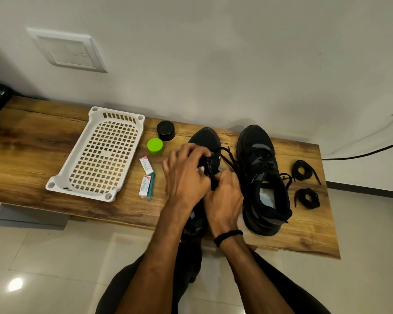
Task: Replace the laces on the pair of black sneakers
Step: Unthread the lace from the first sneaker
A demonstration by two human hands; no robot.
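Note:
Two black sneakers stand side by side on a wooden table, toes pointing at the wall. The left sneaker (208,138) is mostly covered by my hands. My left hand (185,173) curls over its tongue and eyelets and grips the lacing. My right hand (224,196) pinches a black lace (228,157) at the shoe's right side; the lace's loose end trails toward the right sneaker (262,177), which stands untouched with its laces in. Two coiled black laces (302,169) (307,198) lie to the right of that shoe.
A white perforated plastic basket (100,152) lies at the table's left. Between it and the shoes are a black jar (166,130), a green lid (155,146), two small packets (146,164) (145,182) and a teal pen-like item (151,186). A black cable (361,154) runs at right.

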